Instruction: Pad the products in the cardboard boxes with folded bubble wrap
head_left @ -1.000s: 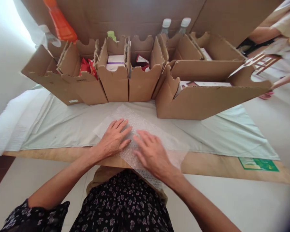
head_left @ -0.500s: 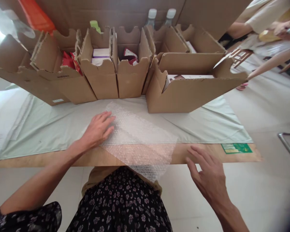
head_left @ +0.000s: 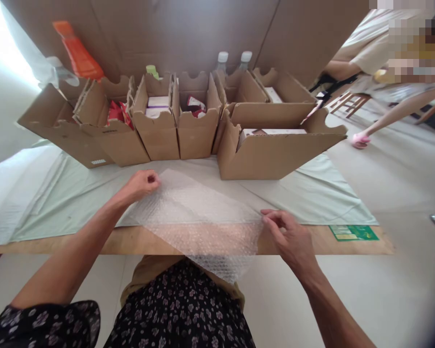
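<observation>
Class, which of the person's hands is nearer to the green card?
Right. The right hand is just left of the green card, by the right side of the bubble wrap; the left hand is much farther left, at the wrap's left side.

Left forearm, slender and bare (head_left: 76, 251): rising from 8 o'clock, slanted toward 2 o'clock. Left wrist, bare (head_left: 121, 199): nearly in line with the forearm. Left hand, bare (head_left: 139, 186): at 9 o'clock of the view's centre; fingers curled in, thumb and forefinger closing a small ring. Right forearm, bare (head_left: 333, 299): rising from between 4 and 5 o'clock, slanted toward 11 o'clock. Right hand, bare (head_left: 290, 237): at 4 o'clock; thumb and forefinger pinched, tips toward 10 o'clock. Hands: a pair, well apart.
</observation>
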`<state>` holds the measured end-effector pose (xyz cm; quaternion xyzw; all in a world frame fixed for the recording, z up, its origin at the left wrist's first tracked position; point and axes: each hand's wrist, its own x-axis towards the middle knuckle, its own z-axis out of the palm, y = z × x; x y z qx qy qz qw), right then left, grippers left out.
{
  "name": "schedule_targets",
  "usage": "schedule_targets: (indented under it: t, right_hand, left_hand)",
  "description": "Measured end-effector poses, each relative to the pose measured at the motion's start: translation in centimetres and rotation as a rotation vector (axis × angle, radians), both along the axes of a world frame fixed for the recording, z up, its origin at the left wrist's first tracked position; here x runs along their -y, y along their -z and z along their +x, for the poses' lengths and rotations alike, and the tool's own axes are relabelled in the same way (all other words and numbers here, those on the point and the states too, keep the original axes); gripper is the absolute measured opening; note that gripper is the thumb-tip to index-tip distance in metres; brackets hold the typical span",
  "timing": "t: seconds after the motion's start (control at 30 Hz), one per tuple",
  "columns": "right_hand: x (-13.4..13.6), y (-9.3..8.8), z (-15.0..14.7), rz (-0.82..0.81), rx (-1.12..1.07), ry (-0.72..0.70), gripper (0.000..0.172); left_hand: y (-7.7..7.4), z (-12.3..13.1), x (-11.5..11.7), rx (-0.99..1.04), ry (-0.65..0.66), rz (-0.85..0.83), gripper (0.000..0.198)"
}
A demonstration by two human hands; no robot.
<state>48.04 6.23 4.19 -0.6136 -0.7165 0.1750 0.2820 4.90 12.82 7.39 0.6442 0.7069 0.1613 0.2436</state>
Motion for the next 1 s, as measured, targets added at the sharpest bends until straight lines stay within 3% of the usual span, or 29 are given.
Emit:
schedule_targets:
  t: [0.1, 0.2, 0.27, 0.43, 0.5, 0.63, 0.73, 0.87, 0.93, 1.0]
  right_hand:
    - [-0.4, 0.2, 0.3, -0.005, 0.122, -0.019, 0.036]
    - [-1.0, 0.8, 0.1, -0.042, 0.236, -0.080, 0.030]
    - [-1.1, 0.9, 0.1, -0.064, 0.233, -0.092, 0.030]
    - [-1.8, 0.2, 0.2, -0.093, 0.176, -0.068, 0.048]
    - [-2.5, 0.1, -0.2, -0.098, 0.212, -0.066, 0.044]
    - [-3.4, 0.2, -1.3, -0.127, 0.214, -0.102, 0.019]
    - [-3.1, -0.2, -1.5, -0.112, 0.174, -0.133, 0.016]
    - [-2.8, -1.9, -1.4, -0.125, -0.066, -0.131, 0.021]
    - [-3.3, -3.6, -1.8, -0.142, -0.293, -0.122, 0.024]
    - [-3.8, -5.7, -2.5, -0.039, -0.493, -0.086, 0.023]
  left_hand:
    - [-0.9, -0.8, 1.4, 0.108, 0.015, 0.003, 0.024]
    - [-1.4, -1.4, 2.5, 0.179, 0.035, -0.014, 0.026]
    - [-1.7, -1.8, 3.2, 0.215, 0.050, -0.036, 0.027]
    - [-2.7, -3.1, 4.4, 0.286, 0.084, -0.078, 0.028]
    - [-2.8, -3.3, 4.6, 0.283, 0.078, -0.089, 0.028]
    - [-2.6, -3.1, 5.1, 0.266, 0.077, -0.111, 0.029]
    - [-2.7, -2.9, 5.7, 0.208, 0.087, -0.110, 0.026]
    - [-3.8, -3.1, 5.8, 0.082, 0.037, -0.027, 0.017]
    - [-5.2, -3.1, 5.5, 0.066, 0.005, 0.024, 0.015]
    - [-7.1, -2.9, 5.4, 0.133, -0.018, 0.097, 0.015]
